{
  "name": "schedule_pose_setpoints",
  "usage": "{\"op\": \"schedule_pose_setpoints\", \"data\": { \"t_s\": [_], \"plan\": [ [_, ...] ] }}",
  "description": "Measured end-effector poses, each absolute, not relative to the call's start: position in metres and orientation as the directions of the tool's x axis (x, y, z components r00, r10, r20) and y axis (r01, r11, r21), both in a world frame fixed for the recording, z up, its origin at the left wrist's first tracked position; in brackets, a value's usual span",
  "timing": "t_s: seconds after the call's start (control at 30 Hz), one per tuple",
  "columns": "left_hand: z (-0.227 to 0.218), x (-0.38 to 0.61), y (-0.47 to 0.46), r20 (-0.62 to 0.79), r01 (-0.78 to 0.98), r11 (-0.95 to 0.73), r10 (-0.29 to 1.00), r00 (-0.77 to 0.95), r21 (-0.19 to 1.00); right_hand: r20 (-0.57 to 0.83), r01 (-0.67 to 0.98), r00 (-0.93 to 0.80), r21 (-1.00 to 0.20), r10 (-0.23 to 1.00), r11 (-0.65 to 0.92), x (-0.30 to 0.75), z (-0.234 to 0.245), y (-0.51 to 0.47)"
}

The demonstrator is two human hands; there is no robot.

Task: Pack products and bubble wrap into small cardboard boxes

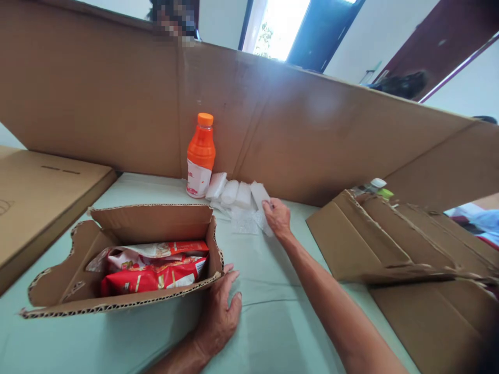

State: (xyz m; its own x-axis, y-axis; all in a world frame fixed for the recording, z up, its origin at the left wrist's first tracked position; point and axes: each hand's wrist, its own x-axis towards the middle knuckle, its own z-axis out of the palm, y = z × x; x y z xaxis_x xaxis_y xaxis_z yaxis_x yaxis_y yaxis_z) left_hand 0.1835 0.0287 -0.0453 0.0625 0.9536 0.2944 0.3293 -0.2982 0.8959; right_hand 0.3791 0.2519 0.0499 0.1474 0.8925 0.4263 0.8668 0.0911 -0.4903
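An open cardboard box (156,221) with torn, jagged flaps sits on the pale green table (273,322). Inside it lie red and white snack packets (152,270). My left hand (220,311) rests flat on the table against the box's near right corner, fingers spread. My right hand (277,217) reaches forward and pinches a strip of white air-cushion packing (237,193) that lies beside an upright orange drink bottle (200,156).
A tall cardboard sheet (273,124) stands across the back of the table. A flat carton (42,192) lies at the left. Torn cardboard pieces (409,244) cover the right side, with a small bottle (376,184) behind them. A person is partly visible beyond the cardboard sheet.
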Motion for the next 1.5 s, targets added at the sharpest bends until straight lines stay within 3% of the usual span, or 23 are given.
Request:
{"op": "schedule_pose_setpoints", "data": {
  "t_s": [0.17, 0.43, 0.67, 0.87, 1.1, 1.2, 1.33, 1.5],
  "plan": [
    [-0.046, 0.187, 0.029, 0.311, 0.345, -0.31, 0.949, 0.053, 0.886, 0.465, 0.831, 0.153, -0.538, 0.872, 0.141, 0.368, 0.086, 0.288],
    [-0.041, 0.186, 0.029, 0.287, 0.357, -0.292, 0.956, 0.069, 0.887, 0.359, 0.665, -0.099, -0.67, 0.928, 0.33, 0.317, 0.095, 0.306],
    [-0.043, 0.184, 0.03, 0.326, 0.358, -0.332, 0.942, 0.079, 0.873, 0.25, 0.806, -0.121, -0.541, 0.961, 0.242, 0.409, 0.058, 0.207],
    [-0.044, 0.182, 0.031, 0.337, 0.376, -0.342, 0.938, 0.08, 0.861, 0.326, 0.889, -0.033, -0.423, 0.945, 0.177, 0.431, 0.009, 0.176],
    [-0.044, 0.177, 0.033, 0.366, 0.407, -0.375, 0.925, 0.104, 0.833, 0.376, 0.868, -0.066, -0.435, 0.924, 0.239, 0.457, 0.029, 0.133],
    [-0.041, 0.175, 0.033, 0.389, 0.415, -0.398, 0.915, 0.109, 0.818, 0.332, 0.82, -0.177, -0.471, 0.926, 0.326, 0.452, 0.051, 0.092],
    [-0.026, 0.174, 0.027, 0.451, 0.468, -0.481, 0.874, 0.183, 0.741, 0.158, 0.714, -0.327, -0.604, 0.932, 0.353, 0.436, 0.075, 0.03],
    [0.005, 0.174, 0.0, 0.483, 0.478, -0.661, 0.75, 0.452, 0.579, 0.009, 0.59, -0.437, -0.752, 0.899, 0.294, 0.421, 0.088, -0.037]
  ]
}}
